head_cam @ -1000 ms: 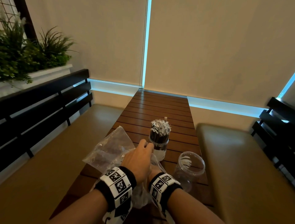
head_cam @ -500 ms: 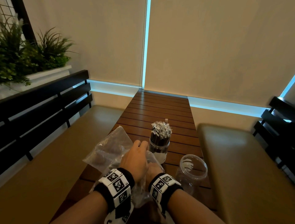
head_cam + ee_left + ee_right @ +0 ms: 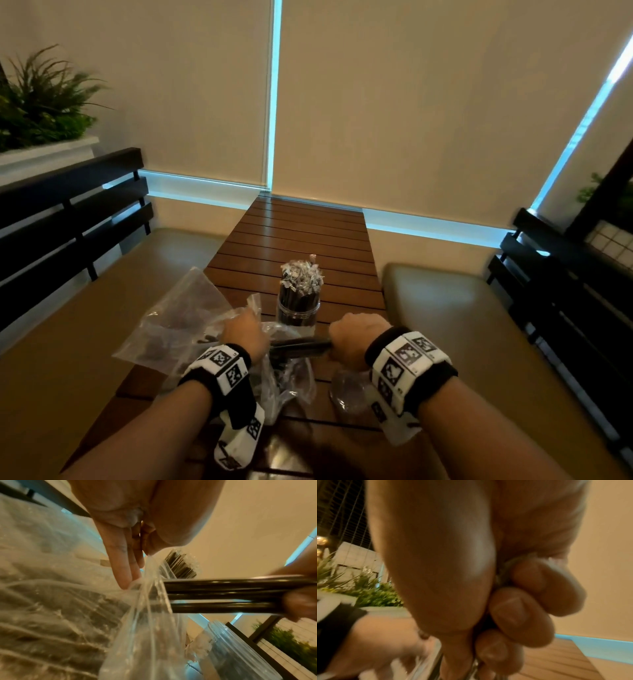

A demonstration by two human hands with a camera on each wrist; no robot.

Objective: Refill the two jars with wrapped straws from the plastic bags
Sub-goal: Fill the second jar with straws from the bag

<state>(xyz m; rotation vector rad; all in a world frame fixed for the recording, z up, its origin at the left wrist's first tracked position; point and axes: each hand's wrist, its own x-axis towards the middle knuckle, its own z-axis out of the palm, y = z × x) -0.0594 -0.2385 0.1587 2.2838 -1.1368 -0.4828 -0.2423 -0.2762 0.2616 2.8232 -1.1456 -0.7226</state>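
A jar packed with dark wrapped straws stands upright mid-table. My right hand grips a bundle of black straws, drawn sideways out of a clear plastic bag. My left hand pinches the bag's mouth between thumb and fingers. The empty clear jar sits below my right wrist, mostly hidden by it. In the right wrist view, my curled fingers close round the straws. A second clear bag lies to the left.
The slatted wooden table runs away to the blinds. Padded benches with black slatted backs flank it on both sides. A planter with green plants stands behind the left bench.
My right hand has come out from under the left and moved right, pulling a bundle of black straws from the bag. The left hand shifted left onto the bag's mouth. The view tilted.
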